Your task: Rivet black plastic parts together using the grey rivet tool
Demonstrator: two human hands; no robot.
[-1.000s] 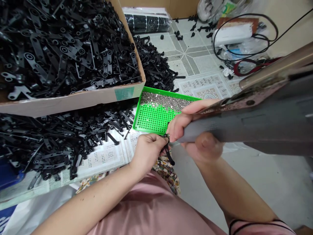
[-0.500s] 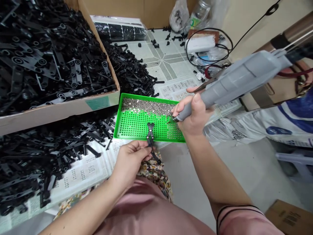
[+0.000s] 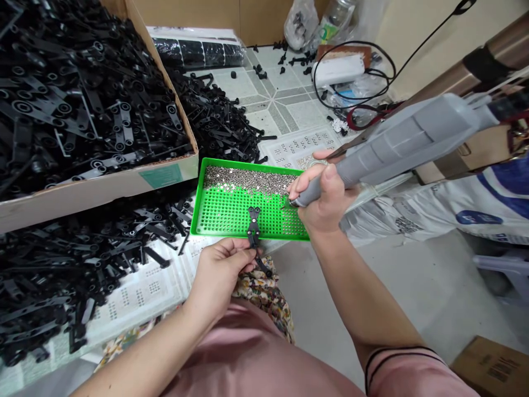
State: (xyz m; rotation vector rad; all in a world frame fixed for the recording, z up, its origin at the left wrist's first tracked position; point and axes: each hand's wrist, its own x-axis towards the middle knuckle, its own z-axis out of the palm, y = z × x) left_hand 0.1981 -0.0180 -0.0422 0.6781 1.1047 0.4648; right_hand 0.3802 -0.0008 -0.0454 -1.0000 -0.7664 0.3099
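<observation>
My left hand (image 3: pixel 225 262) pinches a black jointed plastic linkage (image 3: pixel 253 223), whose upper end reaches over the near edge of the green perforated tray (image 3: pixel 231 212). Small metal screws (image 3: pixel 252 180) lie heaped along the tray's far side, and more sit in holes at its right. Wrapped around the grey electric screwdriver (image 3: pixel 397 140) is my right hand (image 3: pixel 324 198). The screwdriver slants down to the left, its tip over the right part of the tray, to the right of the linkage. Whether the bit touches a screw, I cannot tell.
A cardboard box (image 3: pixel 173 172) full of black plastic parts stands at the left, with loose parts (image 3: pixel 103 259) piled before and behind it. A cable (image 3: pixel 355 47) loops at the back right. White sacks (image 3: pixel 413 212) lie right of the table.
Both hands keep their holds almost in place. My right hand and the screwdriver have shifted very slightly left, and the whole view has turned a little.
</observation>
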